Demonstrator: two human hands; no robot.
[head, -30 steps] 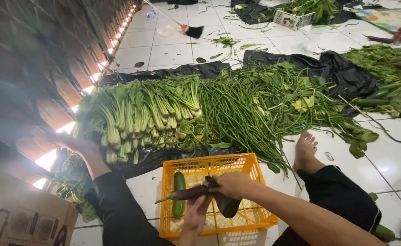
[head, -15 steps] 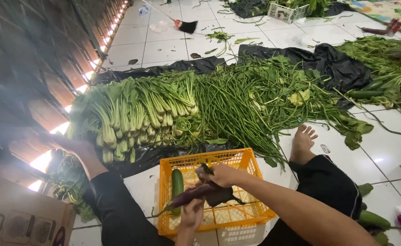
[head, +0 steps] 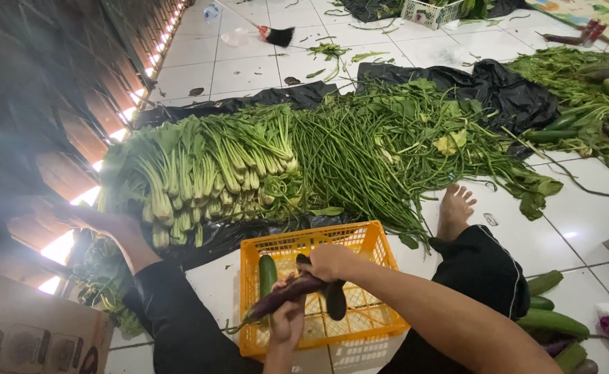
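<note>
My long, smooth purple eggplants [head: 287,294] sit gripped by both hands, left hand [head: 287,320] from below, right hand [head: 328,262] clenched at the top, over the orange lattice crate [head: 366,242]. They look slippery; a loose grip could bruise them against the hard plastic or the glossy green cucumber [head: 267,275] inside.

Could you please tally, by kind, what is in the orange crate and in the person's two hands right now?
Orange crate: 1
Cucumber lying in the crate: 1
Purple eggplants, one held by the left hand, one dark under the right hand: 2
Total: 4
</note>
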